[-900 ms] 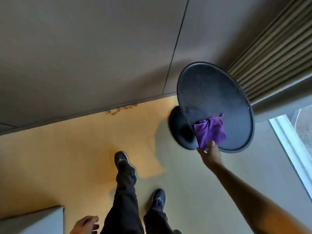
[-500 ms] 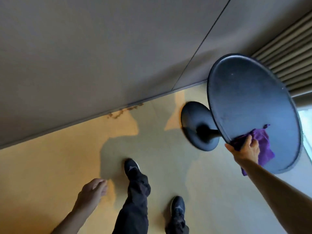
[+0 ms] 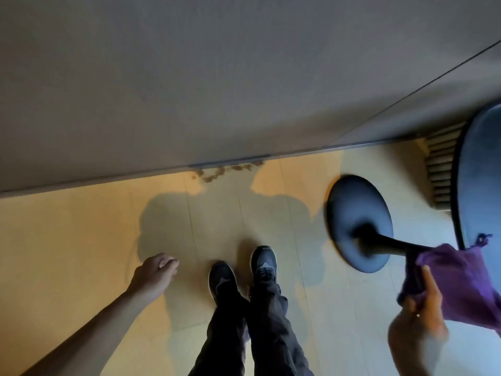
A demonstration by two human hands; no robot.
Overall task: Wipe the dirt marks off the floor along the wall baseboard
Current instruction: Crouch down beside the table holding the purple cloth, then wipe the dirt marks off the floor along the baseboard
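Brown dirt marks (image 3: 225,170) lie on the yellow floor (image 3: 67,240) right against the grey baseboard (image 3: 135,175), straight ahead of my feet. At the lower right, my right hand (image 3: 417,318) is shut on a purple cloth (image 3: 458,283), which hangs in front of the table's edge. My left hand (image 3: 156,272) hangs loose over the floor at lower left, fingers curled, holding nothing. Both hands are well short of the marks.
A black round pedestal table stands at the right: its base (image 3: 357,221) on the floor, its top (image 3: 479,185) at the frame edge. A ribbed curtain (image 3: 439,169) hangs behind it. My two dark shoes (image 3: 244,270) stand mid-floor.
The view has swung left, bringing the dirt marks to centre. My right hand lifted the cloth off the tabletop and drew it back. My left hand came forward into view.
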